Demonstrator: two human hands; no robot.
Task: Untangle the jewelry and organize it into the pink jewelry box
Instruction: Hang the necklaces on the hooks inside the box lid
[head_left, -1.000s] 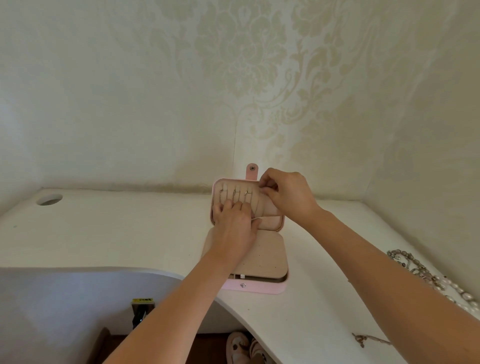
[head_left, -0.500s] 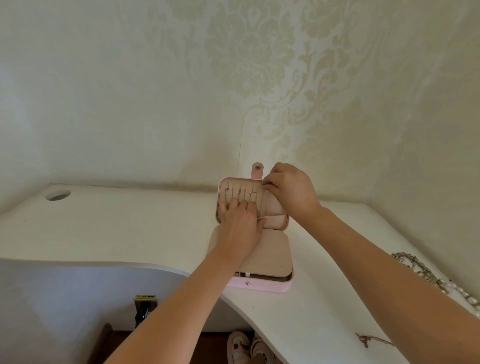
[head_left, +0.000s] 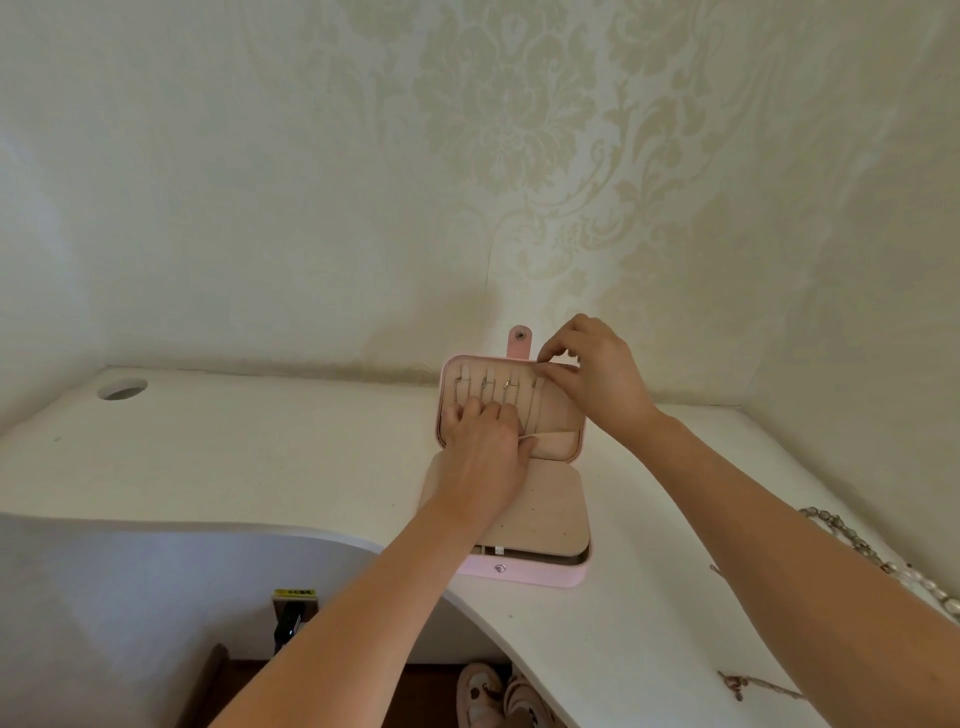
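Your right hand (head_left: 597, 371) has climbed to the open pink jewelry box (head_left: 511, 415) lid's top edge on the white bench (head_left: 260, 457), pinching something unseen, left hand (head_left: 485, 441) curled over thin, limp chains (head_left: 511, 387)—grip clasps.

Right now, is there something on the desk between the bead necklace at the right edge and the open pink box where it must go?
Nothing visible on the desk itself. The bead necklace lies at the far right, and the surface toward the pink jewelry box is bare. Only the right forearm crosses above that stretch, partly hiding the necklace.
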